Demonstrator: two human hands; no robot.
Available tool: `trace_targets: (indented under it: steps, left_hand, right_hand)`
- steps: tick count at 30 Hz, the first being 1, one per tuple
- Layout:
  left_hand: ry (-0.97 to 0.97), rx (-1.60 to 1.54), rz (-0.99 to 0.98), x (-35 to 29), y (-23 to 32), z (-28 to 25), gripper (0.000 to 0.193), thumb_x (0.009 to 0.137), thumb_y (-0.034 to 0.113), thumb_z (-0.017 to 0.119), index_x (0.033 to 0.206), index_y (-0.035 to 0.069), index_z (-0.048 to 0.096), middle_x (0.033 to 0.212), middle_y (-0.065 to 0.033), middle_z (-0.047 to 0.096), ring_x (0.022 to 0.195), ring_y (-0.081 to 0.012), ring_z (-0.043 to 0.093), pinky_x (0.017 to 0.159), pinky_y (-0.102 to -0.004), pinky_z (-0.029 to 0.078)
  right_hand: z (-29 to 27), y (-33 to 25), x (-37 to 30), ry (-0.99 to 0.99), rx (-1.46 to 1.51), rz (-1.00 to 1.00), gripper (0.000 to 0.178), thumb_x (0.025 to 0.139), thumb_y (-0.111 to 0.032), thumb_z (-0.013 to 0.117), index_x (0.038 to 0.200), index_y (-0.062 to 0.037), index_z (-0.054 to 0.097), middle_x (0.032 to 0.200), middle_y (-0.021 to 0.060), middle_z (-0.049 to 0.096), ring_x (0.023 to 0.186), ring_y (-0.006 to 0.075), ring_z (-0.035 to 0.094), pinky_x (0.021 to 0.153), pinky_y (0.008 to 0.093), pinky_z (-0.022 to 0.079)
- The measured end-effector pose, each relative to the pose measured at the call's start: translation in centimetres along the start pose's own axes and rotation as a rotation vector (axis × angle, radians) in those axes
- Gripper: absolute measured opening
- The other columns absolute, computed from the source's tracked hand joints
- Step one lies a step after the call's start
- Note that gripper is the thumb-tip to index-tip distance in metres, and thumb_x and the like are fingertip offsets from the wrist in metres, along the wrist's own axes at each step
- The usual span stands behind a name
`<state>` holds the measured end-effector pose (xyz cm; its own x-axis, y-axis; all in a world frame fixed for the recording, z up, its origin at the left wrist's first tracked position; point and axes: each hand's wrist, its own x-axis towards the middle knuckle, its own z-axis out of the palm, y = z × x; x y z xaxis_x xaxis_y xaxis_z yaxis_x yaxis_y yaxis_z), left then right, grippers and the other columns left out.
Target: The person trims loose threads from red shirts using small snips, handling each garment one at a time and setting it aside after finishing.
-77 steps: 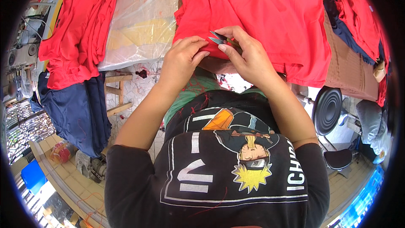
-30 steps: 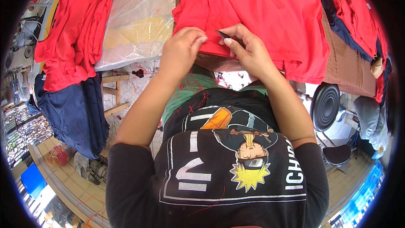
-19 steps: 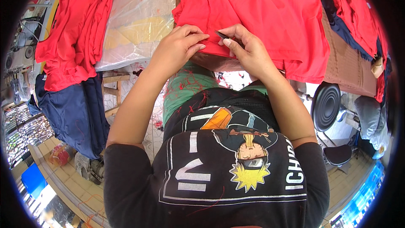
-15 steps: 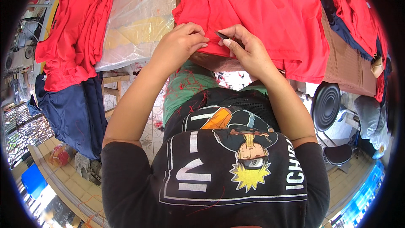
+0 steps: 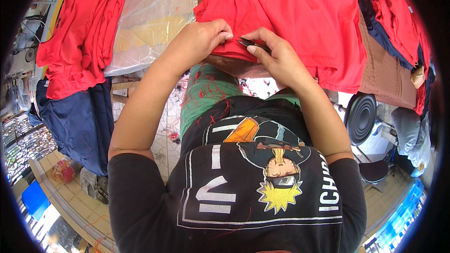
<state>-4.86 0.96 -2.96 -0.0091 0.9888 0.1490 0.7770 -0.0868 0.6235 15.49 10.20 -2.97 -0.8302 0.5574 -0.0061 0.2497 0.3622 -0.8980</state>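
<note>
A red garment (image 5: 300, 23) lies spread over the work surface in front of me. My left hand (image 5: 206, 37) is closed in a pinch just above its near left part; whatever sits between the fingertips is too small to make out. Close by on the right, my right hand (image 5: 276, 51) grips small dark thread snips (image 5: 245, 42) between thumb and fingers. Their pointed tip faces left toward the left fingertips, with a small gap between. Red cloth lies beneath both hands.
Left of the garment is a plastic-wrapped pile (image 5: 154, 23), then more red garments (image 5: 84, 33) above hanging navy cloth (image 5: 77, 122). A cardboard box (image 5: 386, 68) stands at right, above a round black disc (image 5: 361, 119). Loose red threads (image 5: 211, 91) cling to my green-clad leg.
My left hand has lifted slightly away from me, its fingertips off the garment's near edge. The right hand stays nearly in place, with more of the snips showing.
</note>
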Motion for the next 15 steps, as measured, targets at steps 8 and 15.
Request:
trace_targets:
  steps: [8,15]
  left_hand:
    - [-0.004,0.025,0.006,0.3,0.2,0.1,0.015,0.089,0.02,0.062,0.095,0.006,0.062,0.08,-0.0159,0.064,0.072,-0.0335,0.063,0.063,-0.0371,0.049]
    - [-0.061,0.042,-0.062,-0.4,0.4,-1.0,0.017,0.087,0.02,0.064,0.097,0.005,0.064,0.086,-0.0167,0.065,0.077,-0.0328,0.064,0.067,-0.0367,0.05]
  right_hand:
    - [0.7,0.2,0.8,0.013,-0.179,-0.107,0.021,0.087,-0.011,0.059,0.105,-0.0017,0.059,0.099,0.0191,0.064,0.093,0.0361,0.062,0.08,0.0413,0.049]
    - [0.7,-0.2,1.1,-0.027,-0.289,-0.086,0.019,0.087,-0.011,0.059,0.104,-0.0029,0.06,0.1,0.0183,0.064,0.093,0.0362,0.062,0.079,0.0421,0.049]
